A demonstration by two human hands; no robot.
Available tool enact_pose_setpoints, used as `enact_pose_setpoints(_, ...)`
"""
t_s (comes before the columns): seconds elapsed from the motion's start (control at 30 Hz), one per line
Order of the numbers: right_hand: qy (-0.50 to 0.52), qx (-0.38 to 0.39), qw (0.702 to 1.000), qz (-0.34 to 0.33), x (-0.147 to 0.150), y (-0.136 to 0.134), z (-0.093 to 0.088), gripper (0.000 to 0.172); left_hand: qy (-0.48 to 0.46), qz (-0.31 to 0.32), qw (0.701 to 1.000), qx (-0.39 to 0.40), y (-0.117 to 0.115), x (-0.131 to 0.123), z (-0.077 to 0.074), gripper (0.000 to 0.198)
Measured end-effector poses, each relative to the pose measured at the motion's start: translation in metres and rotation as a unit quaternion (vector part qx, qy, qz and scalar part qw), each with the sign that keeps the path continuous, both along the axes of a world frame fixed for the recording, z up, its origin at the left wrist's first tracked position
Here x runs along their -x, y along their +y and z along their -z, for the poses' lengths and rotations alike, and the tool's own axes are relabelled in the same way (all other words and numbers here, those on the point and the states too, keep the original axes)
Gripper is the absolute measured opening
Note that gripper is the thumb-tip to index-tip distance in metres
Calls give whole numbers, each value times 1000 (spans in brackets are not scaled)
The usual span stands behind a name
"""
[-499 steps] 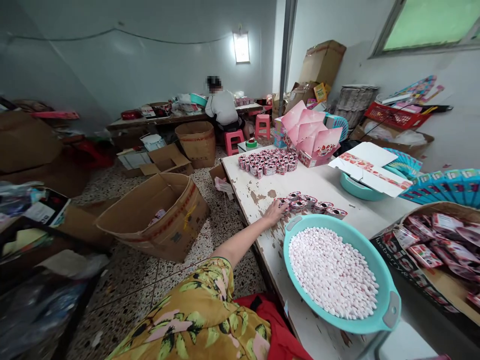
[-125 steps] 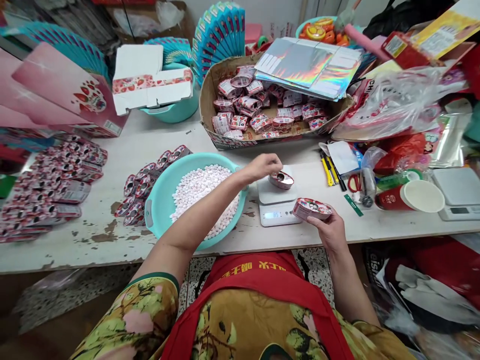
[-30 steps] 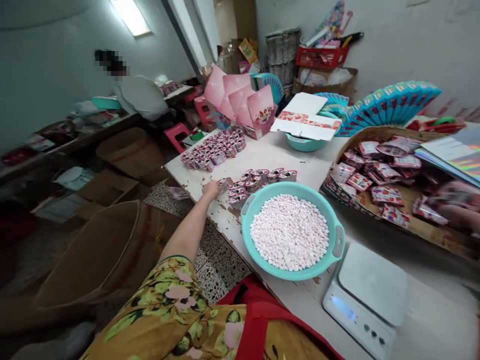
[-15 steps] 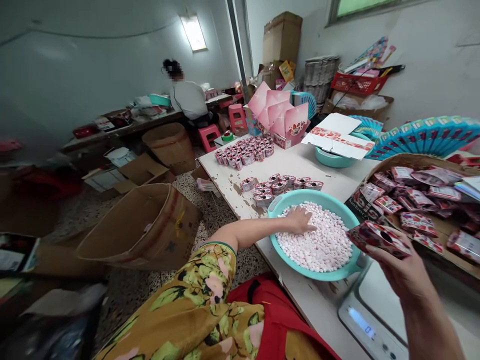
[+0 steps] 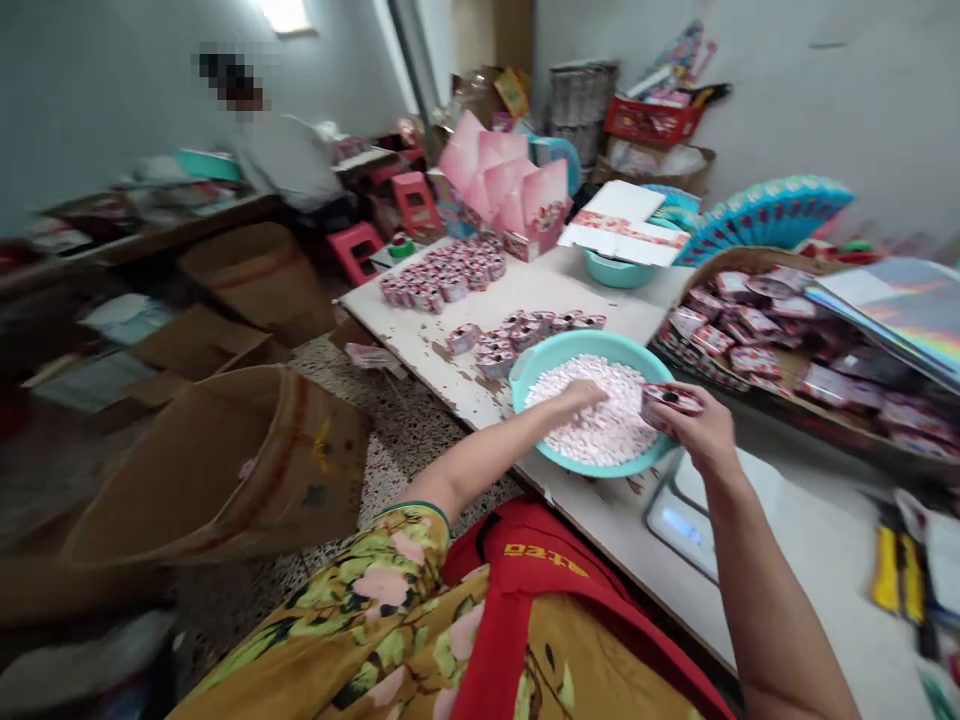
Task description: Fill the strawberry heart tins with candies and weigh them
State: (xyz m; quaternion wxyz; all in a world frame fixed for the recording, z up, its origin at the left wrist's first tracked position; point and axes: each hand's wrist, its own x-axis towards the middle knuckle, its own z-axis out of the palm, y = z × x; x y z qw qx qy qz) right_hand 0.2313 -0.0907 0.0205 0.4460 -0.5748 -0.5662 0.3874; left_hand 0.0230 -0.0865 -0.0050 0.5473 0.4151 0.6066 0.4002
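A turquoise basin (image 5: 525,378) full of small pale pink pieces (image 5: 600,425) sits at the table's near edge. My left hand (image 5: 583,396) is dug into the pieces, its fingertips buried and hidden. Above the basin's right rim, my right hand (image 5: 701,425) grips a small red and pink pack (image 5: 670,398) with a dark opening in its top. Just behind the basin stands a small group of similar packs (image 5: 499,345), and a bigger cluster (image 5: 446,272) lies farther back on the white table.
A scale (image 5: 682,520) sits right of the basin, near yellow-handled tools (image 5: 896,570). An open carton of packs (image 5: 757,345) is at the right. Pink display boxes (image 5: 517,185) stand behind. Large cartons (image 5: 247,470) fill the left floor; a person (image 5: 289,160) sits at the back left.
The view has shifted, bringing the tools into sight. My left hand's fingers have sunk deeper into the pieces. My right hand, still holding the pack, has come nearer the basin's rim.
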Motion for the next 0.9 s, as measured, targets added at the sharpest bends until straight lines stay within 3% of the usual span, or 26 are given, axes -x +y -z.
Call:
enact_pose_setpoints(0.17, -31, 14, 997, -65, 22, -4, 9, 51, -153, -46, 986, -37, 9, 5, -33, 16)
enact_pose_setpoints(0.33, -4, 15, 994, -112, 60, -7, 18, 45, -358, -140, 913, -136, 13, -19, -49, 37)
enact_pose_setpoints(0.47, -15, 22, 995, -97, 75, -6, 18, 45, -344, -175, 911, -146, 15, -24, -46, 38)
enact_pose_setpoints(0.6, -39, 18, 995, -93, 77, -4, 15, 39, -346, -148, 915, -149, 20, -19, -43, 44)
enact_pose_setpoints(0.77, -11, 44, 993, -107, 76, -4, 11, 48, -328, -121, 925, -150, 28, -18, -37, 40)
enact_pose_setpoints(0.9, -24, 44, 993, -110, 73, -4, 9, 42, -316, -98, 932, -148, 31, -20, -35, 41)
